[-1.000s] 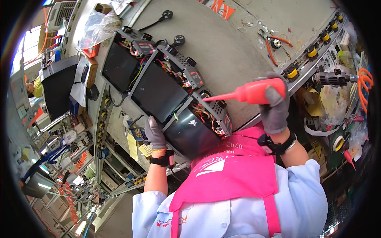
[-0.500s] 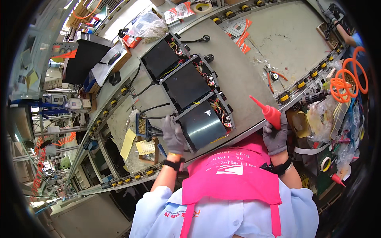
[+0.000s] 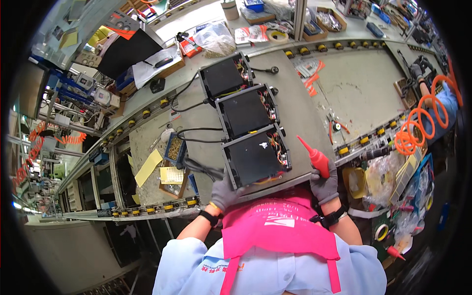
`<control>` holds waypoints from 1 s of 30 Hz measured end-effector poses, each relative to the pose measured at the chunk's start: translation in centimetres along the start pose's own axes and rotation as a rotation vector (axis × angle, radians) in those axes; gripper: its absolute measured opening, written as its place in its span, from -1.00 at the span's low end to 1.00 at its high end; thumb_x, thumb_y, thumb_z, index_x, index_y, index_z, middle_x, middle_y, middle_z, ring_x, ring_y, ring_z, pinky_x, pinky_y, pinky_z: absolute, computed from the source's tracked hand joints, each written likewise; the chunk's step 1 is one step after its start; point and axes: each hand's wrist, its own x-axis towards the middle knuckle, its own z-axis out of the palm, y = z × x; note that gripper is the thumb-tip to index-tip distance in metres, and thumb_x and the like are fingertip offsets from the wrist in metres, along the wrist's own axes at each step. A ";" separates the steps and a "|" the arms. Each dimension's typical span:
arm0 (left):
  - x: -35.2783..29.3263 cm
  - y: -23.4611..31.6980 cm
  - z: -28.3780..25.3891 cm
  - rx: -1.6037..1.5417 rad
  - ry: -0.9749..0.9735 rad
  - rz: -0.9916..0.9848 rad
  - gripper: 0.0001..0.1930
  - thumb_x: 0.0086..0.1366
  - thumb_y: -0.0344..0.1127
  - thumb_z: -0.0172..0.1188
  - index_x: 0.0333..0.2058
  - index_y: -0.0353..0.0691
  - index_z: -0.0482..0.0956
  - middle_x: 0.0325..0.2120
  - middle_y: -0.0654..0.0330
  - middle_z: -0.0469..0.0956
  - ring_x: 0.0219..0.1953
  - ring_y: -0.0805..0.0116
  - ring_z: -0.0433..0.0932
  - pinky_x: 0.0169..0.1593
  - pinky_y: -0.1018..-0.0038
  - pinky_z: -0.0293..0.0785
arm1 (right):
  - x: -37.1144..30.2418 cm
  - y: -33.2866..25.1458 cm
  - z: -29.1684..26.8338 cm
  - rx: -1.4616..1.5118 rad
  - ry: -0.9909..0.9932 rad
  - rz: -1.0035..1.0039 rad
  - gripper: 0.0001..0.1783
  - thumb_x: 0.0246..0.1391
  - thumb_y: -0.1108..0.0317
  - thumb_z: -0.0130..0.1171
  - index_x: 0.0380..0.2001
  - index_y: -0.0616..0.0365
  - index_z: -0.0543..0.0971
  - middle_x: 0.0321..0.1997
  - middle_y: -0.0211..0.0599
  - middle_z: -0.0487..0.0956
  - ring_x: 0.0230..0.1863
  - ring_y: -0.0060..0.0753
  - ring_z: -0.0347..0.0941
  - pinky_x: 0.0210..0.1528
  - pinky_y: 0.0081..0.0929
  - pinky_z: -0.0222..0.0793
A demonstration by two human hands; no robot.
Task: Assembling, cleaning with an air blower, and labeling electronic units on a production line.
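Three open metal cases with black flat panels stand in a slanting row on a grey board (image 3: 307, 118). The far case (image 3: 222, 78), the middle case (image 3: 243, 114) and the near case (image 3: 254, 156) show coloured wires and parts along their right sides. My left hand (image 3: 227, 192), gloved in grey, is at the near case's lower left corner; its fingers are partly hidden and blurred. A blurred black cable bundle (image 3: 200, 168) reaches toward it. My right hand (image 3: 324, 188), also gloved, grips a red squeeze bottle (image 3: 318, 161), its pointed nozzle tilted up and left, right of the near case.
Roller tracks (image 3: 344, 150) run along the bench. Left of the cases are a blue bin of small parts (image 3: 175, 147) and yellow paper (image 3: 148, 168). Pliers (image 3: 339, 125) lie beyond the bottle. An orange coiled hose (image 3: 418, 125) hangs at right, near another person's arm (image 3: 424, 89).
The view has turned. My left hand has slid down the near case's left side to its corner, and the cable bundle has shifted toward it. The bright sheen on that case's panel is gone.
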 end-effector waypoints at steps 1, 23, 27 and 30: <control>-0.3 0.5 -1.4 -0.065 -0.001 -0.007 -0.01 -0.02 0.17 0.29 0.29 -0.19 0.04 -0.62 0.01 0.55 -0.58 0.04 0.57 -0.46 0.21 0.48 | -0.1 -0.2 0.6 -0.013 -0.031 -0.014 -0.56 0.10 0.01 0.18 -0.14 0.15 0.47 -0.40 -0.30 0.53 -0.53 -0.50 0.40 -0.56 -0.61 0.36; 16.3 -2.8 -3.6 0.165 -0.090 0.059 0.30 -0.07 0.39 0.23 0.29 -0.38 -0.38 -0.36 -0.16 0.56 -0.37 -0.12 0.58 -0.29 0.18 0.49 | 3.4 -3.3 9.6 -0.077 -0.272 -0.231 -0.51 0.14 0.02 0.13 -0.03 0.17 0.43 -0.27 -0.21 0.54 -0.51 -0.49 0.39 -0.55 -0.62 0.34; 15.8 -2.0 -3.7 0.060 -0.141 -0.082 0.07 0.00 0.25 0.24 0.32 -0.03 -0.19 -0.32 -0.10 0.59 -0.34 -0.06 0.60 -0.30 0.22 0.50 | 3.9 -2.6 10.4 -0.081 -0.223 -0.212 -0.52 0.14 0.01 0.14 -0.04 0.15 0.44 -0.32 -0.26 0.53 -0.51 -0.50 0.40 -0.57 -0.62 0.34; 14.6 -1.7 -7.1 -0.156 -0.180 -0.015 -0.06 0.02 0.20 0.24 0.26 -0.15 0.05 -0.38 -0.04 0.60 -0.37 0.04 0.61 -0.33 0.24 0.50 | 3.8 -2.5 10.5 -0.126 -0.262 -0.180 -0.51 0.12 0.00 0.15 -0.05 0.15 0.44 -0.34 -0.30 0.52 -0.52 -0.51 0.40 -0.57 -0.63 0.34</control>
